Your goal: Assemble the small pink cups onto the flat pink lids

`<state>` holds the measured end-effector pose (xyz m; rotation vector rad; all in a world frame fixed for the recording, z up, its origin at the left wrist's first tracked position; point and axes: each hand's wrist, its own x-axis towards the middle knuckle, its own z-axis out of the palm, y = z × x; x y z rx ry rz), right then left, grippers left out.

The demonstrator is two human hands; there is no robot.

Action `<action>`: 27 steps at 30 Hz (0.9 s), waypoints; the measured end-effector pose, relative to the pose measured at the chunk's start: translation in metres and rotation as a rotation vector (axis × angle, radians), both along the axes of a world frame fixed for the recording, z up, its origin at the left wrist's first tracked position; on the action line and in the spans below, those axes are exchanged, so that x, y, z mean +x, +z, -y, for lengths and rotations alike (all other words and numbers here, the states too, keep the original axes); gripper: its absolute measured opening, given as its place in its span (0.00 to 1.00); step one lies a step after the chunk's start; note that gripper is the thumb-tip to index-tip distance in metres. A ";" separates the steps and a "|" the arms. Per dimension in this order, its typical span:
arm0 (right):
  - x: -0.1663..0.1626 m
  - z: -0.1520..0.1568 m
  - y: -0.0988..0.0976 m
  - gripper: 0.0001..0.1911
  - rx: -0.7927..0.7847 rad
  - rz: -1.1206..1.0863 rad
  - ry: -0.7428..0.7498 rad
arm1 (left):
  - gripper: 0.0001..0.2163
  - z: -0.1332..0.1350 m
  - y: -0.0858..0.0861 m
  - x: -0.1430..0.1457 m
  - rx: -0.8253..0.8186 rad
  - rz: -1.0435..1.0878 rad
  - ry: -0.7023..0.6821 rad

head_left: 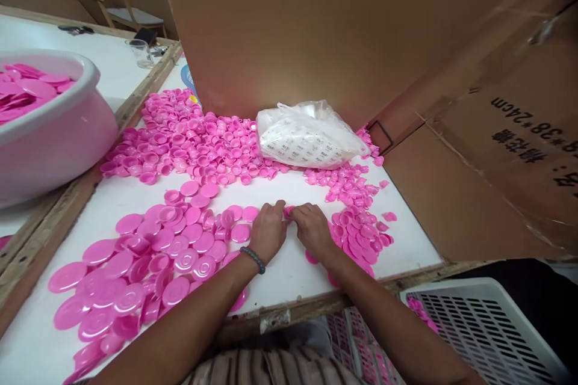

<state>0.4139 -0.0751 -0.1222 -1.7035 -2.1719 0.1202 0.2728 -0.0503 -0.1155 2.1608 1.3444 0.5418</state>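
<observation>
My left hand (pixel 267 230) and my right hand (pixel 310 230) meet over the white table (pixel 289 192), fingers curled and pinched together on a small pink plastic piece (pixel 288 212) between them. A bead bracelet circles my left wrist. Flat pink round lids (pixel 135 271) lie in a heap to the left of my hands. Small pink caps (pixel 189 138) are piled further back. More pink pieces (pixel 361 231) lie beside my right hand.
A clear bag of white parts (pixel 309 135) rests behind the hands against a tall cardboard wall (pixel 316 24). A white basin (pixel 49 126) with pink lids stands at left. A white slotted crate (pixel 478 325) sits below the table edge at right.
</observation>
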 end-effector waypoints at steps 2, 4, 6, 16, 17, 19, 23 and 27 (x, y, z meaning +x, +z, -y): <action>0.002 -0.002 0.007 0.11 -0.089 -0.202 -0.069 | 0.12 0.000 0.000 -0.002 -0.008 0.075 0.002; 0.004 -0.003 0.016 0.10 -0.247 -0.458 -0.158 | 0.10 -0.001 0.002 -0.005 -0.056 0.163 -0.009; 0.005 0.000 0.023 0.10 -0.418 -0.670 -0.223 | 0.07 -0.002 0.005 -0.007 -0.163 0.241 -0.018; 0.010 0.021 0.022 0.10 -0.268 -0.191 0.113 | 0.09 -0.010 0.007 0.000 -0.807 0.357 0.199; 0.009 0.020 0.022 0.08 -0.271 -0.133 0.120 | 0.09 -0.011 0.006 0.000 -0.836 0.376 0.210; 0.009 0.016 0.022 0.05 -0.271 -0.056 0.124 | 0.11 -0.011 0.004 -0.001 -0.875 0.389 0.210; 0.008 0.014 0.021 0.03 -0.256 -0.034 0.103 | 0.13 -0.007 0.001 -0.003 -0.856 0.361 0.183; 0.000 0.025 0.016 0.05 -0.195 -0.063 -0.046 | 0.13 0.000 -0.003 -0.002 -0.744 0.423 0.188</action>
